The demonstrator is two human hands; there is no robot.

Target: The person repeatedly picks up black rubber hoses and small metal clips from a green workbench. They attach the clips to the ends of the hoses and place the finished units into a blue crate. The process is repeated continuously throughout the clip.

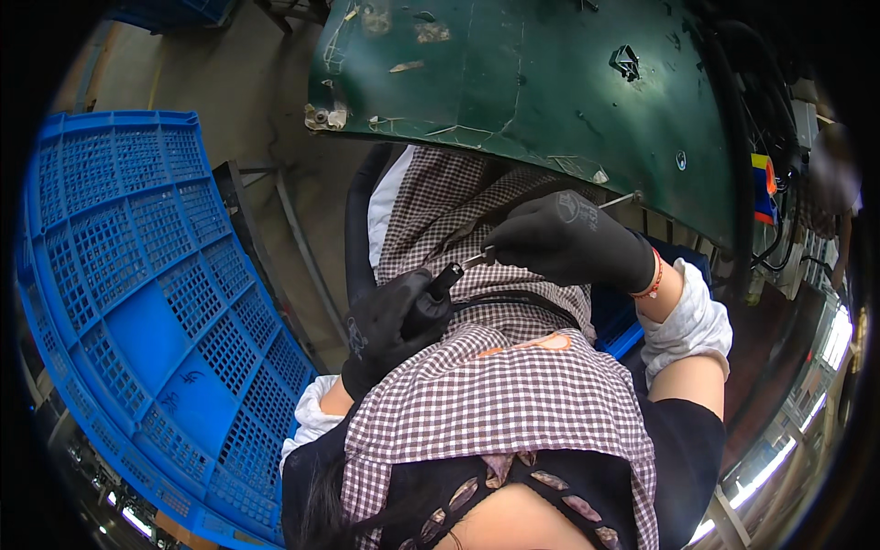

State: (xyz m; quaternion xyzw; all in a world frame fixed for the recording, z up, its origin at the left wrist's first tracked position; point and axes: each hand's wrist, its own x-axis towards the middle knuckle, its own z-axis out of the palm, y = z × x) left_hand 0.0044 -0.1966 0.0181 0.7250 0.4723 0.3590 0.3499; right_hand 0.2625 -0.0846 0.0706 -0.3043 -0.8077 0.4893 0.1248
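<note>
My left hand [390, 325], in a black glove, is closed around a short black cylindrical part [445, 281], its end pointing up and to the right. My right hand [568, 240], also gloved in black, pinches a small metal piece [476, 260] right at the end of that part. From the far side of the right fist a thin metal rod [621, 199] sticks out toward the table. Whether rod and metal piece are one item is hidden by the glove. Both hands are held over my checked apron [495, 394], at lap height.
A green-topped table [550, 87] lies ahead, its near edge worn, with a small black part [625, 62] and scraps of tape on it. A large blue plastic crate [151, 321] stands at my left. Part of another blue container [623, 335] shows below my right forearm.
</note>
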